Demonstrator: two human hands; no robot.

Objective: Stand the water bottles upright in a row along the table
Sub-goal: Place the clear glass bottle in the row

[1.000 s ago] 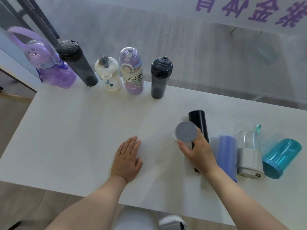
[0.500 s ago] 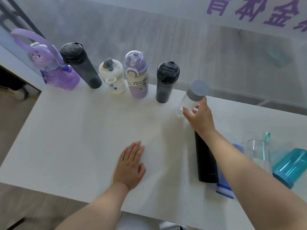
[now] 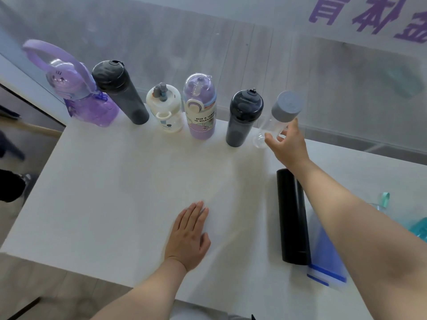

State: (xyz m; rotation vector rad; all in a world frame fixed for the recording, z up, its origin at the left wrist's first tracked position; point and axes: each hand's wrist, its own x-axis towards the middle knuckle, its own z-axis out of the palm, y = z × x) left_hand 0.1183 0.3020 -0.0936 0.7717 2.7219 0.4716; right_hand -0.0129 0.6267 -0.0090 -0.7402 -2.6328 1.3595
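The white counter (image 3: 115,192) carries everything, and a row of five bottles stands upright along its far edge. Taking the dark short bottle (image 3: 243,117) at the right end of that row as the landmark: left of it stands the lilac printed bottle (image 3: 200,107), then the white bottle (image 3: 166,109) with a grey spout, then the tall smoky-black bottle (image 3: 120,92), and furthest left the purple bottle (image 3: 80,88) with a loop handle. Nearer the viewer and right of the landmark, a black tube bottle (image 3: 292,215) lies on its side, with a blue bottle (image 3: 325,250) lying just beside it, partly hidden under the right forearm. A teal bottle (image 3: 419,228) shows at the frame's right edge. The left hand (image 3: 188,236) lies flat and released on the counter, palm down. The right hand (image 3: 286,144) grasps the clear bottle (image 3: 277,121) with a grey cap, tilted, just right of the landmark; whether its base touches the counter I cannot tell
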